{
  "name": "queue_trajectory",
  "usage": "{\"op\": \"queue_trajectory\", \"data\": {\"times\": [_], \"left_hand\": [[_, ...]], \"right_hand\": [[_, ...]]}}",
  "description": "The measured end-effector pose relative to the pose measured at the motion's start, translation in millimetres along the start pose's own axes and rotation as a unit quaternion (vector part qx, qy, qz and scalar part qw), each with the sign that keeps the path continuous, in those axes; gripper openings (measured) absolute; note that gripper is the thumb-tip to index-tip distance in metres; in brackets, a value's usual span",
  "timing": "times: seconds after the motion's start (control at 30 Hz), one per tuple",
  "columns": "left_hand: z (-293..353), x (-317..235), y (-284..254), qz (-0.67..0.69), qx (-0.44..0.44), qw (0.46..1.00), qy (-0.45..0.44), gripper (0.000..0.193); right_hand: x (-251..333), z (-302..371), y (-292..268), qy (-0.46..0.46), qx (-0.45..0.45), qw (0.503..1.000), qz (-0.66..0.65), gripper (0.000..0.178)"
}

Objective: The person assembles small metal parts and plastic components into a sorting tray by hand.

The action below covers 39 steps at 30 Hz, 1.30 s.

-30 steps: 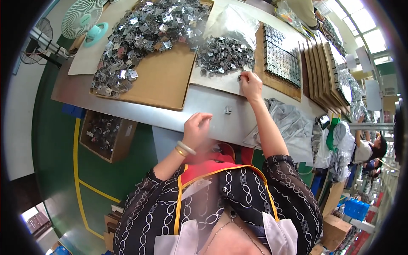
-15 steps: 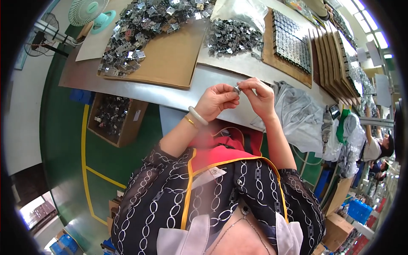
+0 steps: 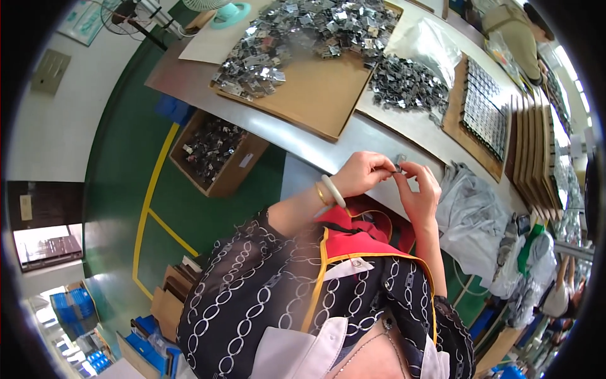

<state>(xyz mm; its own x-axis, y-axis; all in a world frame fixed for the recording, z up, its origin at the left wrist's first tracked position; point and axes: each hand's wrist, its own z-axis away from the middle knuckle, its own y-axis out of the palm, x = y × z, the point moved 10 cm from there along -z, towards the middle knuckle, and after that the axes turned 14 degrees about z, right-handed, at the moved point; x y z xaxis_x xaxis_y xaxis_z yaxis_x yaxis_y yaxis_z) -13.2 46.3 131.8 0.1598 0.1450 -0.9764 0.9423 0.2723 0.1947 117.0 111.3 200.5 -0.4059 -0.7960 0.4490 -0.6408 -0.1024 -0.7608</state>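
Observation:
Just over the table's front edge, my two hands meet at a small shiny metal part. My left hand, with a white bangle at the wrist, pinches it between thumb and fingertips. From the other side my right hand grips it with thumb and forefinger. Fingertips cover much of the part, so its shape is hard to make out. Beyond my left hand lies a brown tray heaped with small bent metal pieces. A darker heap of small metal parts lies to its right.
Right of the heaps, a board carries rows of dark parts, beside stacked boards. Grey cloth hangs near my right forearm. Below the table at left stands a carton of metal pieces. A fan stands at the far left.
The view has swung, so the table and hands appear farther right and lower. Both hands stay together at the metal part, with the finger grip slightly shifted.

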Motion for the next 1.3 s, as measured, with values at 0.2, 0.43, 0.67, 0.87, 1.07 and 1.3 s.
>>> {"op": "queue_trajectory", "data": {"times": [0.2, 0.43, 0.67, 0.87, 1.07, 1.3], "left_hand": [[-49.5, -63.9, -151.9, -0.440, -0.211, 0.854, 0.178, 0.035], [-97.5, -91.3, -294.2, -0.654, -0.421, 0.627, 0.051, 0.049], [-77.5, -62.6, -256.0, -0.427, -0.319, 0.814, 0.231, 0.027], [-63.8, 6.0, -242.1, 0.034, -0.310, 0.947, 0.082, 0.019], [-70.5, -30.3, -214.0, -0.375, -0.181, 0.909, 0.020, 0.036], [-72.2, -38.1, -174.4, 0.290, -0.107, 0.951, -0.024, 0.027]], "right_hand": [[-32.2, 7.1, -7.3, 0.079, -0.017, 0.996, -0.031, 0.025], [-35.2, 12.6, 0.0, 0.087, -0.013, 0.994, -0.072, 0.029], [-54.4, 22.6, -2.3, 0.123, -0.008, 0.990, -0.072, 0.029], [-53.3, 19.5, 14.2, 0.129, 0.023, 0.988, -0.085, 0.027], [-53.5, 22.9, 9.5, 0.123, 0.013, 0.988, -0.092, 0.027], [-75.8, 35.7, 8.9, 0.176, 0.008, 0.977, -0.116, 0.026]]}}
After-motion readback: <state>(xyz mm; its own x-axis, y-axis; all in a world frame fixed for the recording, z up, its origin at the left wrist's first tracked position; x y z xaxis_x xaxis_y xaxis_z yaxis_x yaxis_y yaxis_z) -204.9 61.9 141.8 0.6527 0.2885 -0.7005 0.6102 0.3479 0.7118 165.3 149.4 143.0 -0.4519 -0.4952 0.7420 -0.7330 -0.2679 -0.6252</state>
